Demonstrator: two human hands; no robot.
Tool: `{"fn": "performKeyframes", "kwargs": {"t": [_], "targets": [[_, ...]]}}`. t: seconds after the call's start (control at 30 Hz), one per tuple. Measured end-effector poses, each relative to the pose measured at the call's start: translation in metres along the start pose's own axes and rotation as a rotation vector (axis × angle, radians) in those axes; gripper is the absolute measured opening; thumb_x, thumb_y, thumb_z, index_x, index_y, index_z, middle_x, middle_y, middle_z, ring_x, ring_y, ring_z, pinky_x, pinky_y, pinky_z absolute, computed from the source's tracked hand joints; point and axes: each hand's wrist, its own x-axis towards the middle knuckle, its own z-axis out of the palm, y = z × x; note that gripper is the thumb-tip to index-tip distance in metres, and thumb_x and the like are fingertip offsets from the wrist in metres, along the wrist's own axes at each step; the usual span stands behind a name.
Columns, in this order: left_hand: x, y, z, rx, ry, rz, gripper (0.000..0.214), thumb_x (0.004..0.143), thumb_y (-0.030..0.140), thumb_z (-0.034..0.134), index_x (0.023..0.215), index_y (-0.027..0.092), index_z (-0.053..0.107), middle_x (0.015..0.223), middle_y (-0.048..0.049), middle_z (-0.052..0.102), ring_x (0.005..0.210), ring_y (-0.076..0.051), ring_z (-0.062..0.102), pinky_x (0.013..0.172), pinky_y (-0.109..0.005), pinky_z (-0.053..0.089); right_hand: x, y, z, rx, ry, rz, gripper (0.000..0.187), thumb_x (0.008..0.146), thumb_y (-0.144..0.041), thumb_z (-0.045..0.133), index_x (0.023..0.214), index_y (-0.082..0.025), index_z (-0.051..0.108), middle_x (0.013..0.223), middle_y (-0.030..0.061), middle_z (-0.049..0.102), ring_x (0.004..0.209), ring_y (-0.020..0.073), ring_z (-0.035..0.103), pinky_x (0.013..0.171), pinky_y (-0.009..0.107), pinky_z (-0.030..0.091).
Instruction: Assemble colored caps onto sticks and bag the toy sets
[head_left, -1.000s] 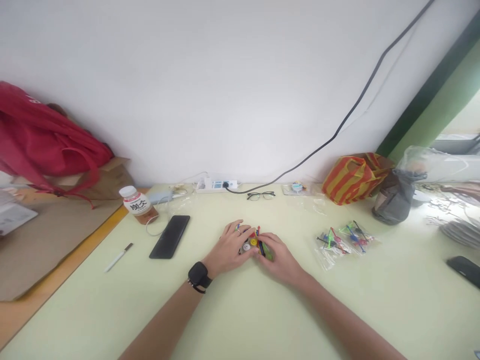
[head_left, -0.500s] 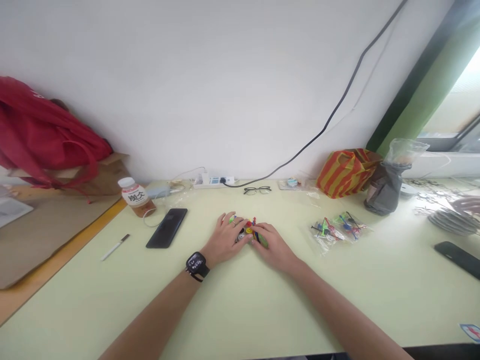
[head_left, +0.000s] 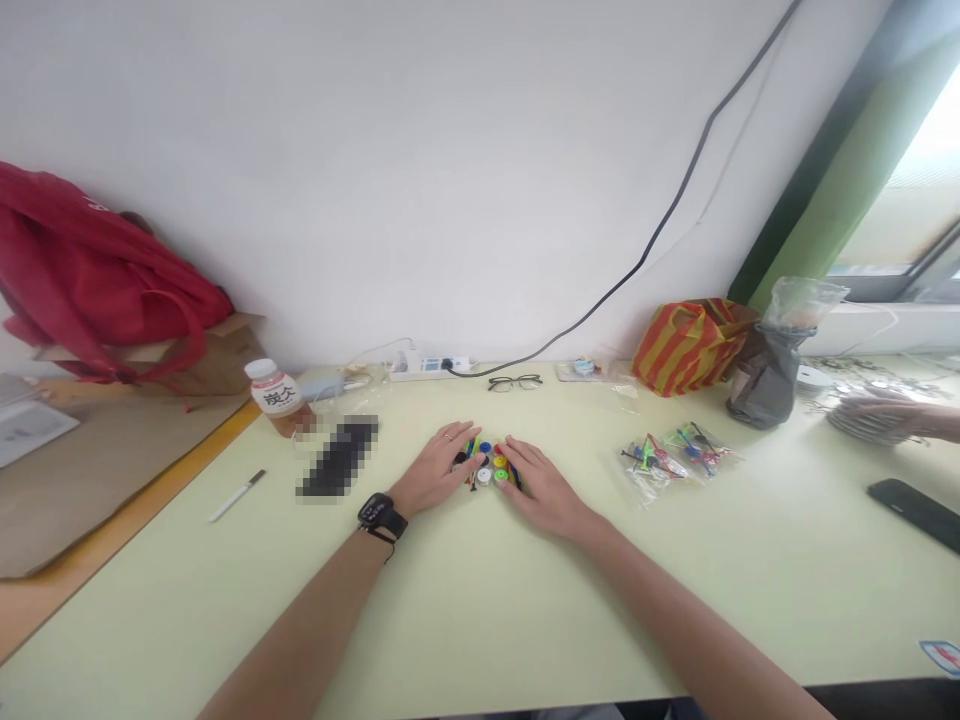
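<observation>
A small cluster of colourful plastic pieces [head_left: 484,477] lies on the pale green table, with round white, yellow, green, blue, red and black parts and some thin sticks. At its left side rests my left hand [head_left: 439,468], palm down, fingers stretched out and touching the pieces. On the other side my right hand [head_left: 544,487] lies flat with its fingertips against the right edge of the cluster. Neither hand grips anything. Parts of the outer pieces are hidden beneath the fingers. Two clear bags of similar colourful parts [head_left: 664,455] lie to the right.
Behind the hands are glasses [head_left: 515,382] and a power strip [head_left: 427,367]. On the left stand a drink bottle [head_left: 276,395], a knife-like pen [head_left: 238,496] and a pixelated dark rectangle [head_left: 339,458]. A striped bag [head_left: 690,345], a black phone [head_left: 916,512] and another person's hand [head_left: 911,415] are at right.
My hands have moved slightly apart, uncovering more of the round pieces between them. At far right the other person's hand has come further into view over a stack of discs.
</observation>
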Motion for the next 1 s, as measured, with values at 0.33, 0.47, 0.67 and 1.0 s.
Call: {"fn": "performKeyframes", "kwargs": {"t": [0.33, 0.47, 0.67, 1.0], "targets": [[0.000, -0.001, 0.016, 0.065, 0.032, 0.074, 0.051, 0.103, 0.055, 0.048, 0.144, 0.025, 0.059, 0.152, -0.0075, 0.057, 0.146, -0.029, 0.045, 0.124, -0.051, 0.035, -0.001, 0.006, 0.002, -0.046, -0.019, 0.056, 0.069, 0.106, -0.057, 0.032, 0.163, -0.017, 0.032, 0.167, 0.0115, 0.034, 0.155, 0.0275, 0.029, 0.127, 0.050, 0.027], [0.001, -0.002, 0.018, 0.086, 0.037, 0.087, 0.050, 0.103, 0.055, 0.048, 0.141, 0.025, 0.060, 0.149, -0.0076, 0.059, 0.144, -0.029, 0.047, 0.123, -0.050, 0.036, -0.004, 0.005, 0.004, -0.131, -0.092, 0.132, 0.079, 0.105, -0.064, 0.022, 0.166, -0.012, 0.022, 0.171, 0.0113, 0.023, 0.159, 0.0269, 0.018, 0.130, 0.047, 0.018], [0.000, 0.001, 0.017, 0.132, 0.007, 0.082, 0.055, 0.104, 0.057, 0.043, 0.148, 0.024, 0.054, 0.157, -0.0068, 0.051, 0.150, -0.028, 0.039, 0.127, -0.048, 0.031, -0.002, -0.007, 0.006, -0.263, -0.195, 0.157, 0.087, 0.104, -0.065, 0.010, 0.166, -0.005, 0.012, 0.171, 0.0144, 0.014, 0.160, 0.0295, 0.008, 0.130, 0.053, 0.005], [0.000, 0.010, 0.010, 0.237, 0.038, 0.116, 0.059, 0.103, 0.057, 0.044, 0.154, 0.027, 0.047, 0.160, -0.0073, 0.046, 0.154, -0.034, 0.030, 0.126, -0.056, 0.028, 0.001, -0.018, -0.001, -0.131, -0.220, 0.197, 0.090, 0.102, -0.070, 0.011, 0.166, -0.008, 0.002, 0.172, 0.0126, 0.008, 0.160, 0.0289, 0.003, 0.129, 0.053, 0.002]]}}
